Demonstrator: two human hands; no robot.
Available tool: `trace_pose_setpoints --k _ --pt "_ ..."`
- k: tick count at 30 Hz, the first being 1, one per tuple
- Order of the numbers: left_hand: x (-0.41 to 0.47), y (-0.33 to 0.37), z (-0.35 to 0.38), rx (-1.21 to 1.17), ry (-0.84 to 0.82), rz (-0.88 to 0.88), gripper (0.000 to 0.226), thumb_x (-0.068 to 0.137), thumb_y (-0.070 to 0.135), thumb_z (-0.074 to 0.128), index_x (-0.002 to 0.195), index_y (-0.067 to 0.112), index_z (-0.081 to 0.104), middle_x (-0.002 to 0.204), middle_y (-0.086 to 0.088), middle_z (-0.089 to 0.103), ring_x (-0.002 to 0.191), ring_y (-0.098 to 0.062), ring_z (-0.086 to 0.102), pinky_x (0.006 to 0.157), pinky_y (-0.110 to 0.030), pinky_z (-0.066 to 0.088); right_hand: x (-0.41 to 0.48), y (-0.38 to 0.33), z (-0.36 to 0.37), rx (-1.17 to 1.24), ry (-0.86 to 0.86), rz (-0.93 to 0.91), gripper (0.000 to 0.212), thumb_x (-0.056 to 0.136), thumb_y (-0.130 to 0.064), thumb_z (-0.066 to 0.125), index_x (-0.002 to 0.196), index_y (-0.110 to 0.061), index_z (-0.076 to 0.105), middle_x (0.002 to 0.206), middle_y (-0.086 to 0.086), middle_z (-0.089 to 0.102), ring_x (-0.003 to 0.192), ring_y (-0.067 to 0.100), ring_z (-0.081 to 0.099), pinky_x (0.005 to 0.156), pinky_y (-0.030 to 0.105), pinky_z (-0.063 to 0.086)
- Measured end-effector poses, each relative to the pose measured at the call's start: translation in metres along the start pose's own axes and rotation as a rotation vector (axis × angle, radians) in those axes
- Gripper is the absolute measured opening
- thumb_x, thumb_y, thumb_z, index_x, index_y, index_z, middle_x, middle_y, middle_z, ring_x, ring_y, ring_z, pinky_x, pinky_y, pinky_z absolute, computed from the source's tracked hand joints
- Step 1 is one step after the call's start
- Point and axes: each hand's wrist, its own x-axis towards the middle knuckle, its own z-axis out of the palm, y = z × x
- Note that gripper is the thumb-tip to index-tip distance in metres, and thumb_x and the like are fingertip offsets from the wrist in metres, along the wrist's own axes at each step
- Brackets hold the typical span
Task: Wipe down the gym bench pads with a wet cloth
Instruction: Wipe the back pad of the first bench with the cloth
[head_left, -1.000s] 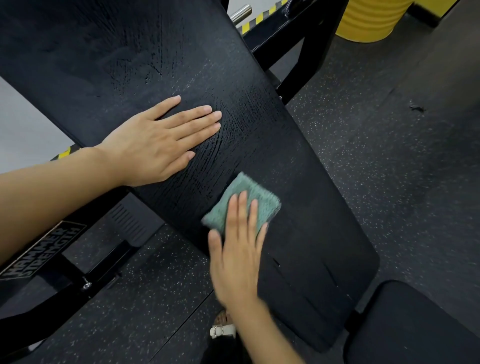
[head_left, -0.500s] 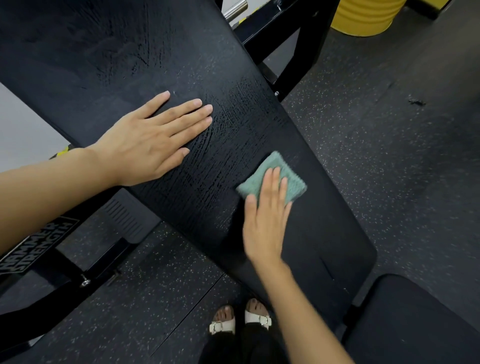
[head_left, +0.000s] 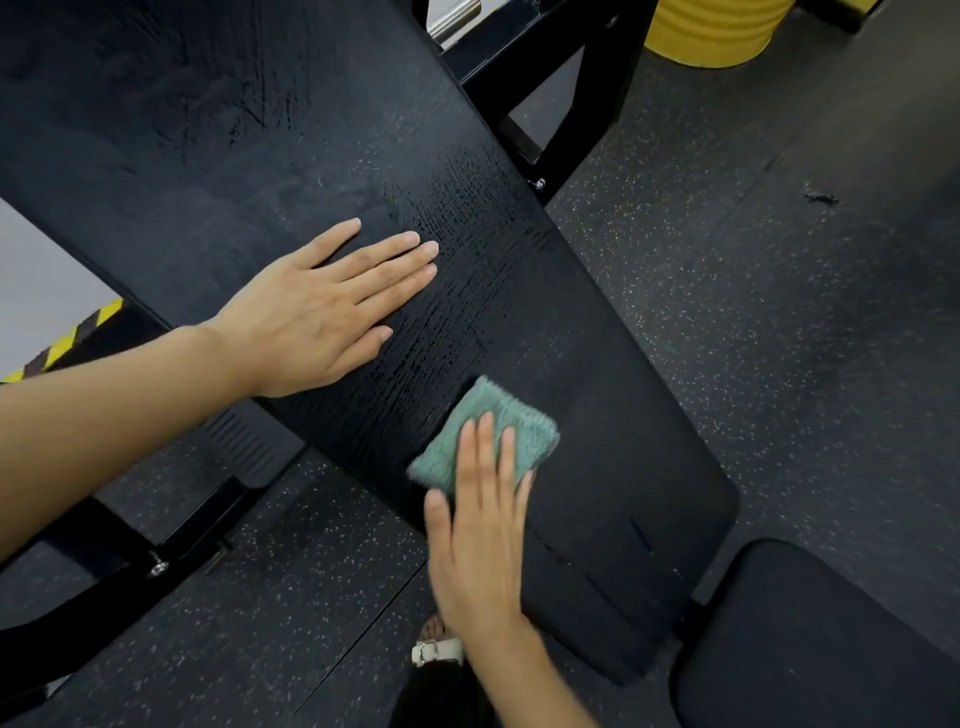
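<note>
1. The left hand (head_left: 317, 312) is laid flat on the black back pad (head_left: 260, 156), palm down, fingers straight and close together; nothing is held.
2. The right hand (head_left: 478, 540) is pressed flat on the green cloth (head_left: 496, 402), fingers extended, not curled round it.
3. The cloth is found on the lower half of the back pad, near its left edge, below and right of the left hand and apart from it.
4. Wet streaks (head_left: 457, 249) are seen on the pad just beyond the left fingertips.
5. A separate black seat pad (head_left: 810, 639) is seen at bottom right, just beside the lower end of the back pad.
6. A black frame (head_left: 545, 62) is seen under the pad, on speckled dark floor (head_left: 779, 364).
7. A yellow drum (head_left: 717, 31) is noted at the top edge, and a white sandal (head_left: 436, 649) by the right wrist.
</note>
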Motion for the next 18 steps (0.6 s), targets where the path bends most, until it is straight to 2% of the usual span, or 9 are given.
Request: trace_pose_setpoints --k 4,8,13,16,18 --pt "0.006 0.003 0.002 0.001 0.0 0.013 0.061 0.103 0.035 0.019 0.156 0.006 0.023 0.164 -0.009 0.019 0.151 -0.023 0.018 0.123 -0.049 0.013 -0.037 -0.005 0.02 -0.018 -0.047 -0.03 0.059 0.105 -0.047 0.017 0.158 -0.024 0.001 0.165 -0.008 -0.002 0.152 0.018 -0.004 0.118 0.042 -0.002" --pt "0.014 0.007 0.004 -0.004 -0.003 0.024 0.061 0.102 0.035 0.02 0.155 0.005 0.024 0.164 -0.009 0.02 0.151 -0.022 0.018 0.122 -0.049 0.015 -0.028 0.007 0.017 -0.067 -0.048 -0.062 0.056 0.106 -0.041 0.018 0.157 -0.027 0.001 0.165 -0.011 -0.001 0.152 0.015 -0.002 0.118 0.042 0.001" --pt "0.019 0.01 0.006 0.001 -0.006 0.029 0.062 0.102 0.036 0.02 0.155 0.006 0.023 0.164 -0.009 0.019 0.151 -0.022 0.018 0.122 -0.049 0.015 0.033 0.016 -0.012 0.021 0.008 0.018 0.056 0.102 -0.044 0.012 0.152 -0.035 -0.012 0.161 -0.017 -0.016 0.148 0.006 -0.017 0.12 0.036 -0.012" --pt "0.02 0.011 0.006 0.001 -0.007 0.031 0.061 0.102 0.036 0.02 0.155 0.006 0.024 0.164 -0.009 0.02 0.151 -0.023 0.018 0.122 -0.049 0.014 0.086 0.028 -0.035 0.05 0.088 0.081 0.059 0.099 -0.047 0.009 0.154 -0.03 -0.007 0.161 -0.017 -0.015 0.148 0.004 -0.018 0.119 0.039 -0.009" --pt "0.02 0.012 0.006 0.001 -0.013 0.032 0.062 0.102 0.036 0.019 0.156 0.006 0.023 0.164 -0.009 0.019 0.152 -0.023 0.017 0.122 -0.049 0.014 0.115 0.038 -0.05 0.055 0.112 0.105 0.057 0.104 -0.043 0.014 0.156 -0.027 -0.002 0.163 -0.014 -0.01 0.149 0.007 -0.015 0.121 0.045 -0.005"
